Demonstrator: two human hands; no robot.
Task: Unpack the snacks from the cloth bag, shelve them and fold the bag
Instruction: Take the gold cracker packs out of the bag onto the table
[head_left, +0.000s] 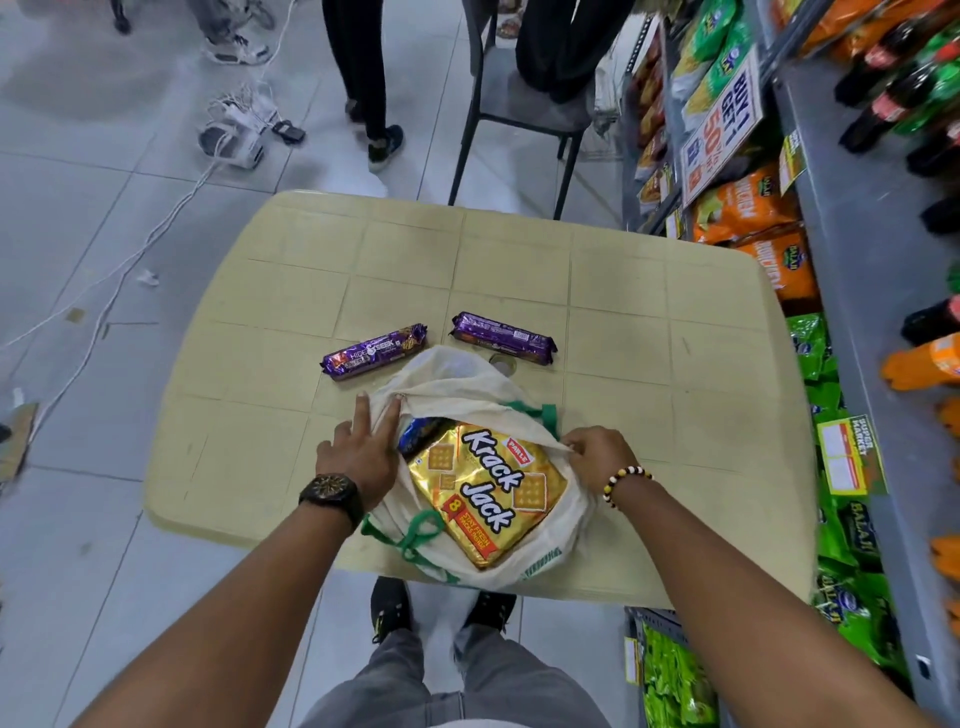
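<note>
Head view, looking down: a cream cloth bag (457, 384) with green handles (415, 535) lies on a pale plastic table (623, 291), its mouth pulled wide open towards the viewer. Inside the bag, face up, sits a gold Krack Jack biscuit pack (488, 493). A dark blue packet (421, 428) peeks out from under that pack's far left corner.

The left hand (358, 447) lies on the bag's left rim with its fingers straight and spread – gripping nothing, only pressing the cloth flat. The right hand (597, 452) is at the bag's right rim, fingers curled, pinching the cloth edge and drawing it outward.

Just beyond the bag lie two purple biscuit rolls on the table – a Hide & Seek roll (374, 351) at the far left and a second purple roll (503, 338) at the far right. Well right of the bag stand shop shelves (831, 208) packed with green and orange snack bags and bottles.
</note>
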